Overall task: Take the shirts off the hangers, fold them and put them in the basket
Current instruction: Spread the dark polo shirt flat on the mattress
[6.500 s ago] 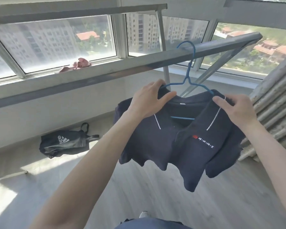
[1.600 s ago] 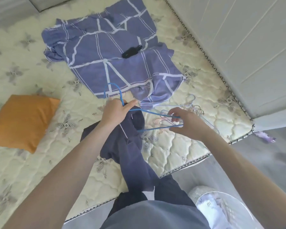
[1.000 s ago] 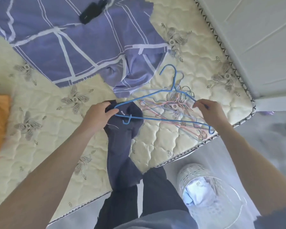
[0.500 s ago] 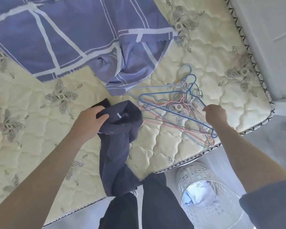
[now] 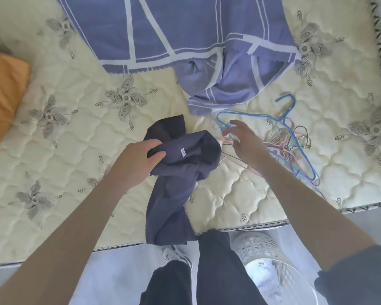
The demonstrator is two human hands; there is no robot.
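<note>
1. The left hand (image 5: 139, 159) sits near the middle of the view; its fingers and thumb are curled tight round a bunched fold of the navy shirt (image 5: 174, 194), clamped on the cloth near a small white label.
2. The navy shirt is off any hanger and unfolded; its gathered top lies on the mattress (image 5: 75, 150), and the rest trails toward 6 o'clock, over the mattress edge, in front of the person's dark trousers (image 5: 213, 260).
3. The right hand (image 5: 244, 144) is at 3 o'clock from the left hand, with fingers spread, relaxed and closed on nothing; its fingertips are at the near end of the blue hanger (image 5: 283, 121), though whether they touch the wire cannot be told.
4. The blue hanger lies flat on the mattress, hook toward 1 o'clock, atop a tangle of pink and other wire hangers (image 5: 279, 144).
5. The white perforated basket (image 5: 257, 245) stands on the floor at 5 o'clock, just beside the trousers; pale cloth (image 5: 262, 278) lies inside.
6. A purple checked sheet (image 5: 185, 29) spreads at 12 o'clock; an orange pillow (image 5: 2, 95) is at 9 o'clock.
</note>
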